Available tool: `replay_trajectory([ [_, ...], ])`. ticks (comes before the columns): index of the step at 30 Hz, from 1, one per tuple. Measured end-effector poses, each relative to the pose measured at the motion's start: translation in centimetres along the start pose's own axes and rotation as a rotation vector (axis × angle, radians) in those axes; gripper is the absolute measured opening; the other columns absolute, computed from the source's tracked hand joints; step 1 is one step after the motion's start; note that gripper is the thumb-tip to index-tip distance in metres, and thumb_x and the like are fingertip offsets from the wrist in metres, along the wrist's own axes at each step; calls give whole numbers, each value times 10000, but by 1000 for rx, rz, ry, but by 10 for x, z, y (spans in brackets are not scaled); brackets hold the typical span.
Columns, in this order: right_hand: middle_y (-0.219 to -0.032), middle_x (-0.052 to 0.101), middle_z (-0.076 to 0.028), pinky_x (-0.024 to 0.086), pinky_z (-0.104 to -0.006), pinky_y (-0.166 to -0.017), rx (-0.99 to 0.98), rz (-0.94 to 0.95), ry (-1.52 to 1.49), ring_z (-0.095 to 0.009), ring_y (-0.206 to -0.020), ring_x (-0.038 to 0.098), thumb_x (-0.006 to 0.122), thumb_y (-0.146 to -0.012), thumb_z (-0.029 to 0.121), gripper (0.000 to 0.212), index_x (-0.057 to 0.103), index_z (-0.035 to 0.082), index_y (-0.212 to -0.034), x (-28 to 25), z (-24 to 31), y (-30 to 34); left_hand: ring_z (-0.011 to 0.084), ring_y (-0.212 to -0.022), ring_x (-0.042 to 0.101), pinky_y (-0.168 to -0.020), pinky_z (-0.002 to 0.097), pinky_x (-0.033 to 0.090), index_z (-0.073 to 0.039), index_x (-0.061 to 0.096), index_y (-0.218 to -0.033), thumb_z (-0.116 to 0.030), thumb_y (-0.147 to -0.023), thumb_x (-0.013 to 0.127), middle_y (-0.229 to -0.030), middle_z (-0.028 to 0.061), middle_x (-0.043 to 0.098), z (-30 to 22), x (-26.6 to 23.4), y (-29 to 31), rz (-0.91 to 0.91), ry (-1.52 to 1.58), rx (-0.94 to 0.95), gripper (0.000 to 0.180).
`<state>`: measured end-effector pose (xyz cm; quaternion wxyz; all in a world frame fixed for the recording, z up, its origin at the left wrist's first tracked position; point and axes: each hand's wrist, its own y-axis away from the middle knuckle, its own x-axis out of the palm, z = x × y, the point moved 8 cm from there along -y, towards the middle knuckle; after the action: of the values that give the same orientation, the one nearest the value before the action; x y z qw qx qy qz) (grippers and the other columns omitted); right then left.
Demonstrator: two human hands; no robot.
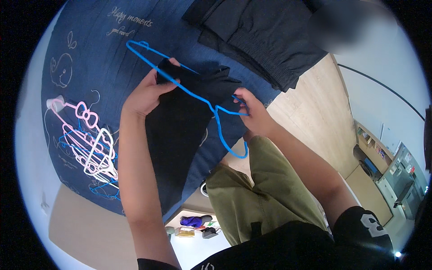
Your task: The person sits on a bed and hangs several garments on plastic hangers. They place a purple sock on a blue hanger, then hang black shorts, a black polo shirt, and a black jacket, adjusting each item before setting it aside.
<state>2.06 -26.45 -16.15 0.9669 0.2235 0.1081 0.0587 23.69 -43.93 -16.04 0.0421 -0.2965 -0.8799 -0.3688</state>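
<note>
At far left, a pile of pink, white and blue hangers (92,150) lies on the blue bedspread (103,76). Your left hand (146,94) pinches the black garment (180,126) against the blue hanger (193,92); your right hand (252,112) grips the hanger's hook end, above the bedspread.

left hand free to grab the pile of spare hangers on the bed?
Probably not right now. The left hand is shut on the black garment and blue hanger. The hanger pile lies close on its side, nothing between; it must let go first.
</note>
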Motion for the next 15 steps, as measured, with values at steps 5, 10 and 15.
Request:
replay_trajectory([
  [5, -1360, 518, -110, 447, -284, -927, 60, 40, -35, -187, -1125, 533, 436, -773, -226, 527, 442, 92, -1193, -2, 3, 8, 197, -1188, 596, -1050, 329, 456, -56, 585, -1378, -103, -890, 783, -1250, 71, 642, -4, 3, -13, -156, -73, 72, 528],
  [10, -1374, 520, -154, 449, -297, -923, 9, 84, 127, -239, -1141, 541, 437, -767, -234, 466, 389, 88, -1100, 0, 7, 3, 217, -1047, 669, -982, 341, 522, -15, 593, -1382, -136, -852, 832, -1136, 108, 698, -14, 7, -25, -173, -280, 203, 594],
  [15, -1332, 529, -210, 456, -371, -981, -41, 62, 138, -364, -1221, 537, 500, -739, -221, 455, 377, 68, -1068, 12, -2, -1, 204, -1055, 674, -994, 337, 520, 73, 574, -1365, -90, -855, 820, -1130, 129, 703, -3, -1, 17, -505, -223, 238, 589],
])
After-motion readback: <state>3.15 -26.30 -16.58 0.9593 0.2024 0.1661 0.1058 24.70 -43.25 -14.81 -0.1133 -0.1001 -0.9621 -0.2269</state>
